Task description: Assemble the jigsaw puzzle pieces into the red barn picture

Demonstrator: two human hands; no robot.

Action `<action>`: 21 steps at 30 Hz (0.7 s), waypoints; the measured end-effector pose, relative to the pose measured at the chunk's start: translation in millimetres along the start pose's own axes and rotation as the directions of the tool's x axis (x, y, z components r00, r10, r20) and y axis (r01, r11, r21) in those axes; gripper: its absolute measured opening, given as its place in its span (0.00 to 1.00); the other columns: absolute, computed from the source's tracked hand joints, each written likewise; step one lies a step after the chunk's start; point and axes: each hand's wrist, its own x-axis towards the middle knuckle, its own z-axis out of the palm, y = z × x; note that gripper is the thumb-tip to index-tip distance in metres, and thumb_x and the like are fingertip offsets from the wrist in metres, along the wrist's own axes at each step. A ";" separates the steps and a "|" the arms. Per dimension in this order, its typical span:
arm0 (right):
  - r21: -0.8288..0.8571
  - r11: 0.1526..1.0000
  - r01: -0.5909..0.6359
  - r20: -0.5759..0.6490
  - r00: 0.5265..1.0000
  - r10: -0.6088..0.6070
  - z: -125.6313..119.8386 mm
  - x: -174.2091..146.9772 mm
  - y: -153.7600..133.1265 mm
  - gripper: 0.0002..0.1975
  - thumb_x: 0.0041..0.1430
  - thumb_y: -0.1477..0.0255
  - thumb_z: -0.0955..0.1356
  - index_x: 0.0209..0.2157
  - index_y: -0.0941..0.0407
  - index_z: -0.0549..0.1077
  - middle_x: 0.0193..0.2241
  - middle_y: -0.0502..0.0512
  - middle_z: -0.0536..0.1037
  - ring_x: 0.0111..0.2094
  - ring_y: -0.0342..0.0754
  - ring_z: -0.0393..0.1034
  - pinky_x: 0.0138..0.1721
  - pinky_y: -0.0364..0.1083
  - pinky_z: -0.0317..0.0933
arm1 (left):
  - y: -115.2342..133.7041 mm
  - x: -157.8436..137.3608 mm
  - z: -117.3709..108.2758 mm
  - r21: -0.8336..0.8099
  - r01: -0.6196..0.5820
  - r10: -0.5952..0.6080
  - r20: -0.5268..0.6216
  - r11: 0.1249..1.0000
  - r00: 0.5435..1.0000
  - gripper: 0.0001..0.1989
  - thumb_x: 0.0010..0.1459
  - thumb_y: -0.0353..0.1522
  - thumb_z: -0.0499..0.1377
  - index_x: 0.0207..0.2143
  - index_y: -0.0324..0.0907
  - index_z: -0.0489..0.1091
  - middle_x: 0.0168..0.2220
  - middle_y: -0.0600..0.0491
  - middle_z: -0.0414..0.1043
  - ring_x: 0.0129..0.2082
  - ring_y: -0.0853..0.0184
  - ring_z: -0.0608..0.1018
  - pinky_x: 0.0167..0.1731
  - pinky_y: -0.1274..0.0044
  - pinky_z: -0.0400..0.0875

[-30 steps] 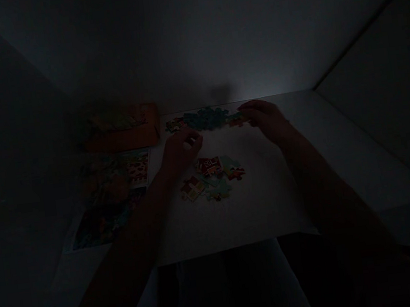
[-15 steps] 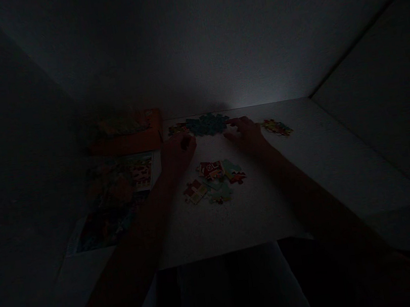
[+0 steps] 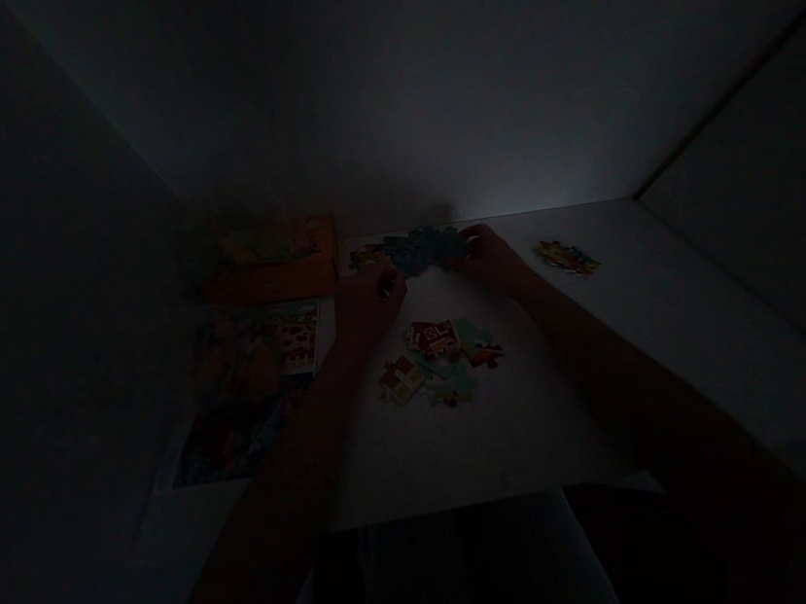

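Hands reach toward the upper middle of the dim frame: the right hand (image 3: 492, 257) lies with fingers spread low on the edge of a dark blue-green heap of puzzle pieces (image 3: 420, 248), touching it, though whether it has pinched a piece cannot be told in this light. Just to its left, the left hand (image 3: 371, 298) is curled loosely, and something pale shows at its fingertips, perhaps a single piece; the grip itself is too dark to read. Below the hands, at the centre of the frame, a small joined cluster (image 3: 442, 360) sits on the white worktop (image 3: 506, 426), showing red, teal and yellow patches; it looks to be only a few pieces locked together. A second little group of pieces (image 3: 566, 256) lies apart at the right of centre. Left of centre, a printed picture sheet (image 3: 252, 389) rests flat, and above it an orange box (image 3: 272, 259) stands against the wall. Judging from this, the puzzle seems barely begun: a handful of pieces are joined, while most remain loose in the heap.
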 end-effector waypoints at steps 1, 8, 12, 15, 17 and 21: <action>0.023 1.000 0.006 0.012 1.000 -0.006 -5.6 -4.8 3.0 0.35 0.51 0.58 0.82 0.55 0.58 0.73 0.42 0.58 0.80 0.39 0.49 0.74 0.39 0.44 0.66 | 0.0 -0.1 0.4 0.002 0.000 0.000 0.004 1.000 1.000 0.10 0.70 0.40 0.61 0.37 0.44 0.76 0.35 0.49 0.82 0.33 0.63 0.80 0.38 0.71 0.72; 0.077 0.980 0.181 0.009 0.983 -0.182 -24.4 -42.2 0.4 0.27 0.60 0.47 0.75 0.45 0.57 0.78 0.39 0.58 0.79 0.35 0.47 0.70 0.37 0.45 0.64 | 3.9 -1.1 0.8 -0.065 0.011 -0.006 0.069 0.998 0.998 0.11 0.71 0.41 0.62 0.40 0.44 0.78 0.35 0.50 0.81 0.33 0.64 0.80 0.37 0.71 0.71; 0.004 0.858 0.513 -0.074 0.856 -0.511 -17.7 -57.5 -18.5 0.19 0.64 0.54 0.75 0.45 0.55 0.82 0.48 0.62 0.74 0.41 0.49 0.70 0.42 0.48 0.70 | 14.3 -3.0 2.2 -0.238 0.058 -0.025 0.141 0.970 0.990 0.18 0.72 0.49 0.64 0.46 0.44 0.79 0.37 0.50 0.82 0.36 0.63 0.82 0.41 0.71 0.74; -0.037 0.774 0.632 -0.011 0.774 -0.633 -9.7 -65.6 -28.3 0.12 0.68 0.61 0.72 0.44 0.53 0.84 0.48 0.62 0.71 0.42 0.49 0.69 0.42 0.48 0.71 | 19.4 -3.6 5.7 -0.390 0.152 -0.075 0.205 0.908 0.976 0.24 0.70 0.52 0.67 0.54 0.43 0.79 0.38 0.49 0.83 0.39 0.62 0.84 0.43 0.71 0.78; -0.039 0.763 0.646 0.055 0.763 -0.644 -5.1 -68.9 -30.7 0.13 0.70 0.62 0.70 0.46 0.52 0.85 0.47 0.62 0.72 0.44 0.50 0.70 0.44 0.48 0.72 | 17.9 -2.8 8.0 -0.449 0.186 -0.087 0.233 0.874 0.969 0.25 0.69 0.52 0.68 0.55 0.43 0.79 0.38 0.49 0.83 0.38 0.62 0.85 0.41 0.72 0.79; -0.018 0.788 0.616 0.117 0.784 -0.610 -2.0 -70.8 -31.4 0.18 0.71 0.63 0.67 0.54 0.53 0.83 0.50 0.64 0.76 0.50 0.53 0.73 0.53 0.51 0.73 | 5.5 0.4 9.4 -0.479 0.196 -0.111 0.201 0.856 0.973 0.24 0.68 0.49 0.71 0.58 0.45 0.78 0.37 0.50 0.82 0.37 0.64 0.83 0.38 0.74 0.78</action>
